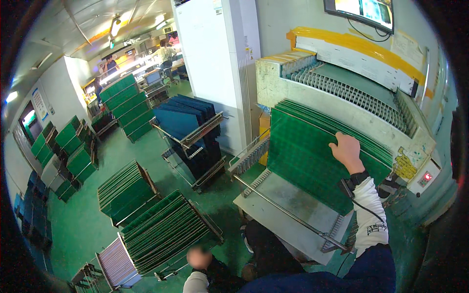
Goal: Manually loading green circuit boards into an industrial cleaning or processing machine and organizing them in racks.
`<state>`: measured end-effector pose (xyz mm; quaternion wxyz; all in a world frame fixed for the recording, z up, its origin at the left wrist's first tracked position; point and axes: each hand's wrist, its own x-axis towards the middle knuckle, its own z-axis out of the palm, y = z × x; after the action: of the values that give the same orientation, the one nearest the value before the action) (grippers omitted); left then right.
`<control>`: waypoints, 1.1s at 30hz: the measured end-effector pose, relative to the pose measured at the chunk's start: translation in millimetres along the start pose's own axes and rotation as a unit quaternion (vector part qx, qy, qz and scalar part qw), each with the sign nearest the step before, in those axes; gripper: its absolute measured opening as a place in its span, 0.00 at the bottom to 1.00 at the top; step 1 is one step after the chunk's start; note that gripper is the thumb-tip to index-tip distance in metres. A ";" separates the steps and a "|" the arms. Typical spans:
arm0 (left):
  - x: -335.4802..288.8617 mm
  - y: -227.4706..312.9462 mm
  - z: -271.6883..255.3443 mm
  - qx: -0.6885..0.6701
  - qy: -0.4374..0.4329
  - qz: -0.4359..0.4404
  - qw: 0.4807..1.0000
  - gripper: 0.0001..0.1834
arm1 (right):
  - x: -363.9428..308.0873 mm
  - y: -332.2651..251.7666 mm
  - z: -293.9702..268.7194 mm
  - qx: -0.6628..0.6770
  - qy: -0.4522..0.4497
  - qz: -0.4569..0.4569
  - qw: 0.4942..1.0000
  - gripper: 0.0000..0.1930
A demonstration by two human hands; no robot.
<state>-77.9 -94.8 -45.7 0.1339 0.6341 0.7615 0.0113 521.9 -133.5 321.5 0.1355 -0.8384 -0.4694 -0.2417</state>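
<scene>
Several green boards (303, 154) lean in the metal rack (293, 198) before me. My right hand (348, 150) lies on their top edge, fingers bent; whether it grips I cannot tell. My left hand (199, 257), well apart from it and blurred, is left of the rack, near more green panels (166, 232); its hold I cannot tell either. Behind the rack stands a slotted machine (337, 106).

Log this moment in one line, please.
right hand: at top edge of front green panel | left hand: blurred, beside lower-left green panels | grip: unclear
</scene>
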 end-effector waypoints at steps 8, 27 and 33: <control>-0.8 1.4 0.0 0.000 0.015 0.001 1.000 0.31 | -1.4 -1.2 -2.6 0.003 0.004 -0.004 1.000 0.18; 0.4 -0.1 0.1 0.000 0.001 0.000 1.000 0.32 | -1.8 -2.7 -3.9 0.005 0.003 -0.002 1.000 0.17; -1.2 2.4 -4.2 0.002 -0.006 -0.007 1.000 0.32 | -1.5 -3.1 -5.0 0.002 -0.005 0.001 1.000 0.18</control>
<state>-76.3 -94.9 -41.0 0.1376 0.6292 0.7649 0.0052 517.2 -135.2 324.9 0.1351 -0.8399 -0.4696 -0.2363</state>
